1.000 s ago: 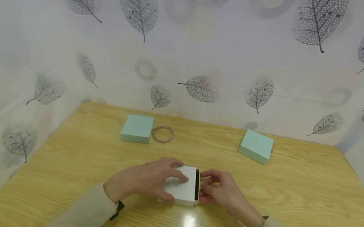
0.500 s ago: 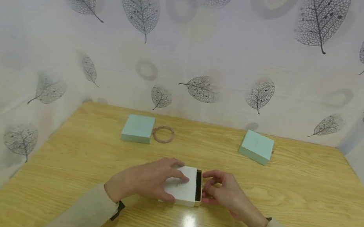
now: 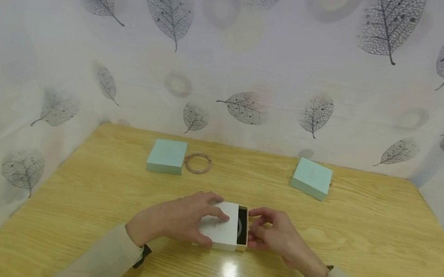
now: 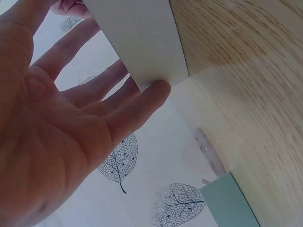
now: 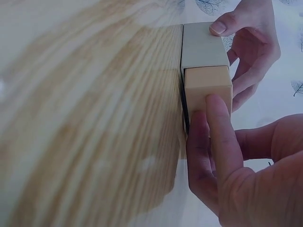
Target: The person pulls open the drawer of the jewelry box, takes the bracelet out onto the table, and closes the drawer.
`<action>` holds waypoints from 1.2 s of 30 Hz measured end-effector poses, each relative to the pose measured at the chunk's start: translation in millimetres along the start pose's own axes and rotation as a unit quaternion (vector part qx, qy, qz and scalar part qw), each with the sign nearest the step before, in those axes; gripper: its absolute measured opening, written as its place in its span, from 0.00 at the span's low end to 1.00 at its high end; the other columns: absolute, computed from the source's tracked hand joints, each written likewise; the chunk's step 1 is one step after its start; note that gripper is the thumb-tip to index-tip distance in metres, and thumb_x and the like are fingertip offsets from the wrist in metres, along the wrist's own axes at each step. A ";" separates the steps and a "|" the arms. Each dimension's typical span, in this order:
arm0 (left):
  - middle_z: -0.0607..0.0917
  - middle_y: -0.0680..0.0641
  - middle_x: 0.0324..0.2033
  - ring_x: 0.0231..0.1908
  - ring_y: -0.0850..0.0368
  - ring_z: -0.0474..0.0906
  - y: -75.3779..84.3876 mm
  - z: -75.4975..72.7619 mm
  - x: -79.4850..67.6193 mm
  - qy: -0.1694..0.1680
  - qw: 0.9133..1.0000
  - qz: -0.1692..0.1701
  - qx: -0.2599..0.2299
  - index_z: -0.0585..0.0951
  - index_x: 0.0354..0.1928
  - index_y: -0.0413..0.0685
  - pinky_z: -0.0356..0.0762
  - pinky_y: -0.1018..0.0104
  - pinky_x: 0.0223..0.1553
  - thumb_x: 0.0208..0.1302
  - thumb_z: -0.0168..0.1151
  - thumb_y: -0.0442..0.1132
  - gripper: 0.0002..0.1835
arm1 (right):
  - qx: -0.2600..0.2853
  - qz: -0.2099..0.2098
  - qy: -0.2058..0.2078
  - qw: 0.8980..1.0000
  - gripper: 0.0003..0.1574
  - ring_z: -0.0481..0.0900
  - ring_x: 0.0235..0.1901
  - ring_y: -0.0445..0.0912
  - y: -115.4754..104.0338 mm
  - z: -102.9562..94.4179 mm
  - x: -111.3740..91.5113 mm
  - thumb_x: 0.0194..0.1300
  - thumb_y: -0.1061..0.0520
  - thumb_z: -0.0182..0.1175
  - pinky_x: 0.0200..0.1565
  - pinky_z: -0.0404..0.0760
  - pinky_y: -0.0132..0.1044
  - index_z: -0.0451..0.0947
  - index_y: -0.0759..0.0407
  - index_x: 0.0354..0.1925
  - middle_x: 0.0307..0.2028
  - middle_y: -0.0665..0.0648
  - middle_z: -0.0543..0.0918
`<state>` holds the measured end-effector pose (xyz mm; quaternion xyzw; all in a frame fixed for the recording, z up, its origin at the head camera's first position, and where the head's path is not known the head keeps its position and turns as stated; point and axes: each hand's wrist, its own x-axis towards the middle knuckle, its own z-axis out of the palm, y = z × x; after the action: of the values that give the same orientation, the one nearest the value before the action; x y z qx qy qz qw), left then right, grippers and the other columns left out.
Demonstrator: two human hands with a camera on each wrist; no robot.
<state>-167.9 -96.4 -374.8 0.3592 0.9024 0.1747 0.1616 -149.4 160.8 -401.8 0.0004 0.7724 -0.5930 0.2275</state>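
A small white box sleeve [image 3: 222, 233] lies on the wooden table in the head view, under my left hand [image 3: 174, 218]. That hand grips the sleeve, thumb at the near side and fingers across the top and far side. From the sleeve's right end a tan drawer [image 5: 208, 78] with a dark lining sticks partly out. Inside it a pale curved edge of something shows; the rest is hidden under the sleeve. My right hand [image 3: 276, 236] holds the drawer's outer end with curled fingers [image 5: 220, 127], seen against the tan end face in the right wrist view.
Toward the back left stands a mint-green box [image 3: 167, 156], with a pinkish bangle [image 3: 198, 164] just beside it. Another mint-green box [image 3: 311, 178] sits at the back right, turned slightly. A leaf-patterned curtain [image 3: 234, 63] hangs behind the table [image 3: 363, 238].
The drawer has slid further out to the right, with my right hand moving along with it. The pale curved edge inside has come into sight. My left hand stays on the sleeve.
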 end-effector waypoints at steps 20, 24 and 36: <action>0.70 0.41 0.73 0.69 0.44 0.70 -1.0 -0.7 1.3 0.007 1.000 0.008 0.001 0.82 0.63 0.58 0.74 0.48 0.67 0.59 0.76 0.51 0.29 | 0.002 -0.005 -0.009 1.000 0.23 0.84 0.36 0.46 -1.1 -3.8 -0.7 0.73 0.73 0.50 0.38 0.90 0.38 0.69 0.72 0.65 0.41 0.62 0.77; 0.70 0.41 0.73 0.69 0.43 0.70 -1.0 -0.9 1.3 0.007 1.000 0.009 0.001 0.82 0.63 0.58 0.74 0.48 0.68 0.59 0.76 0.51 0.29 | 0.004 -0.004 -0.004 1.000 0.23 0.84 0.35 0.46 -0.6 -3.7 -1.2 0.73 0.73 0.50 0.38 0.90 0.38 0.68 0.71 0.65 0.41 0.62 0.76; 0.69 0.41 0.73 0.70 0.43 0.69 -0.9 -0.8 -0.3 0.002 1.000 0.007 0.004 0.82 0.63 0.58 0.73 0.47 0.69 0.58 0.77 0.51 0.30 | 0.008 -0.016 -0.007 1.000 0.23 0.84 0.35 0.46 2.1 -6.2 -3.1 0.73 0.73 0.50 0.38 0.90 0.38 0.68 0.72 0.65 0.40 0.62 0.76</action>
<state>-168.6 -97.3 -374.4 0.3662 0.9008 0.1730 0.1566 -148.2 167.9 -401.4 -0.0142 0.7661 -0.6024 0.2236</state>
